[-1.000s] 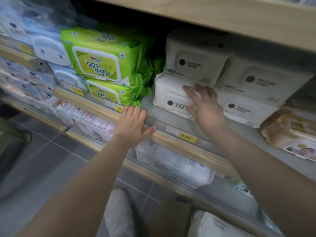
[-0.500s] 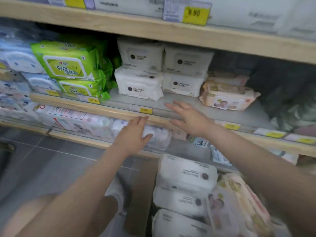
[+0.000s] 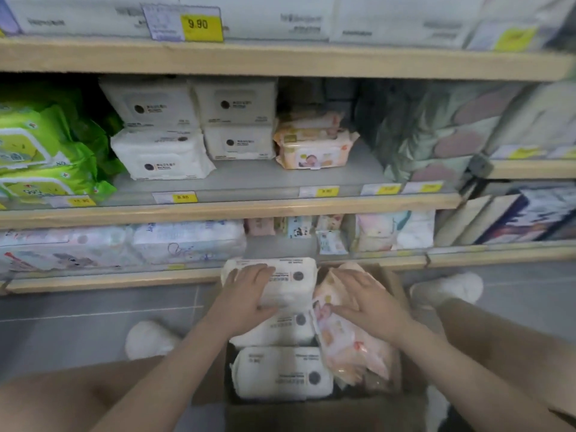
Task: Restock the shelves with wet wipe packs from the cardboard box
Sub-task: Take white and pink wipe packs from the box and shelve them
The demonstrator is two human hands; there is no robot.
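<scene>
White packs (image 3: pixel 282 374), black dot; peach baby-print packs (image 3: pixel 349 344); brown cardboard box (image 3: pixel 324 414); green packs (image 3: pixel 46 157).

Shop aisle, wooden shelves (image 3: pixel 280 62) of packaged wipes, yellow price tags (image 3: pixel 202 24)

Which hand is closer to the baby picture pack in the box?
Right. The right hand lies on the baby picture pack; the left hand rests on the white pack beside it.

Under the two hands (image 3: pixel 246 294) (image 3: pixel 367 302), the box (image 3: pixel 324 413) shows three white packs (image 3: pixel 282 374) and a heap of peach packs (image 3: pixel 352 341), too jumbled to count. On the shelf (image 3: pixel 230 208) above the hands stand four white packs (image 3: pixel 162 154), two peach packs (image 3: pixel 313 151) and at least two green packs (image 3: pixel 34 145).
</scene>
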